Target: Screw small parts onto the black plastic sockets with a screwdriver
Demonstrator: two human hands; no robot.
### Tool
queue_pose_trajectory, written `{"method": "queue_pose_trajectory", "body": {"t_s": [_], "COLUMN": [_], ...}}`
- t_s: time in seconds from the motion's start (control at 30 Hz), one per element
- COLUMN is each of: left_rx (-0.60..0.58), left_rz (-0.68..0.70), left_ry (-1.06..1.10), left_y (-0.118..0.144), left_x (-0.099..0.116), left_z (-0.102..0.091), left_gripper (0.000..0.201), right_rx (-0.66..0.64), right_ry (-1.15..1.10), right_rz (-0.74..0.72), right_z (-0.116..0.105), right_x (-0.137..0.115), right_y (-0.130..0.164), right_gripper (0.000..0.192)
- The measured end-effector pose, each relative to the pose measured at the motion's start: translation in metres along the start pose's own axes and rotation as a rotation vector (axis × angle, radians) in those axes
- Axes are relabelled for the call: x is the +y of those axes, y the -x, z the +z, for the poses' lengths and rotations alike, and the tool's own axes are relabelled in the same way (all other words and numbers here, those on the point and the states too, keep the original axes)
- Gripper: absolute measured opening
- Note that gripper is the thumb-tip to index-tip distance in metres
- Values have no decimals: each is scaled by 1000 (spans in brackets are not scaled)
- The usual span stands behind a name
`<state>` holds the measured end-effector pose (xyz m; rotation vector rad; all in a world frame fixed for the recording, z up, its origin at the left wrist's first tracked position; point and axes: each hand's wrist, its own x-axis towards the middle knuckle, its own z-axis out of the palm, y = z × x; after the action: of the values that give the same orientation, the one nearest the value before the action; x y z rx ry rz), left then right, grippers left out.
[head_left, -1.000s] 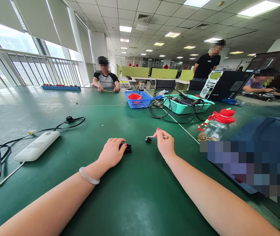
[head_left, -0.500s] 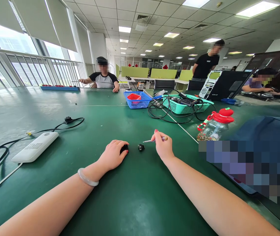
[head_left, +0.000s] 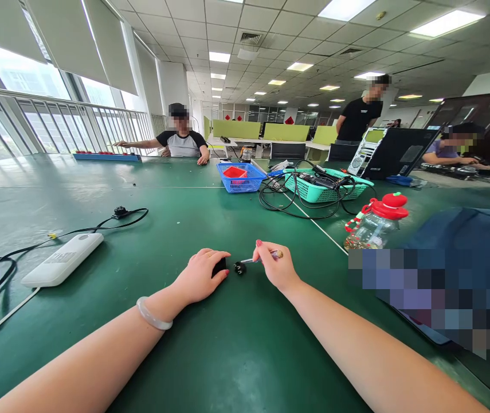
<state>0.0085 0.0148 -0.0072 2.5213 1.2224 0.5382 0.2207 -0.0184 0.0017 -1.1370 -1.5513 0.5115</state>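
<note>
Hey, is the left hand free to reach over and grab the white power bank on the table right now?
Probably not without letting go first: the left hand is cupped over a small black part. The path itself looks open, since only bare green table lies between it and the white power bank.

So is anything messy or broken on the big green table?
Nothing looks broken. The only untidy spot is a tangle of black cables spilling out of the teal plastic basket onto the green table.
</note>
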Motion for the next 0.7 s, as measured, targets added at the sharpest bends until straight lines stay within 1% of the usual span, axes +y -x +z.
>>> {"method": "queue_pose_trajectory", "body": {"t_s": [0.03,0.07,0.17,0.23,0.3,0.43,0.47,0.5,0.53,0.6,0.7], "left_rx": [0,3,7,0,-5,6,3,-3,-12,-28,-53], "left_rz": [4,6,6,2,7,32,37,42,50,69,99], "left_ry": [1,2,6,3,0,-4,-5,-4,-2,4,4], "left_y": [0,0,0,0,0,1,1,1,2,2,3], "left_x": [0,0,2,2,3,2,2,2,2,4,6], "left_z": [0,0,-1,-1,-2,-1,-1,-1,-2,-2,-4], "left_gripper": [40,40,38,37,38,42,43,44,45,44,42], "right_rx": [-11,6,161,209,158,-87,-117,-119,-94,7,183], "right_ry": [-11,-20,-39,-44,-50,-78,-84,-90,-98,-114,-139], "right_rz": [-16,-27,-4,36,53,13,1,-9,-14,-4,69], "right_z": [0,0,-2,-2,-1,2,2,2,2,0,-3], "right_x": [-1,-2,-2,-2,-2,-6,-7,-8,-9,-7,3], "right_y": [1,1,-1,-2,-3,3,4,5,5,4,-3], "right_gripper": [52,53,55,55,55,54,54,55,55,58,59]}}
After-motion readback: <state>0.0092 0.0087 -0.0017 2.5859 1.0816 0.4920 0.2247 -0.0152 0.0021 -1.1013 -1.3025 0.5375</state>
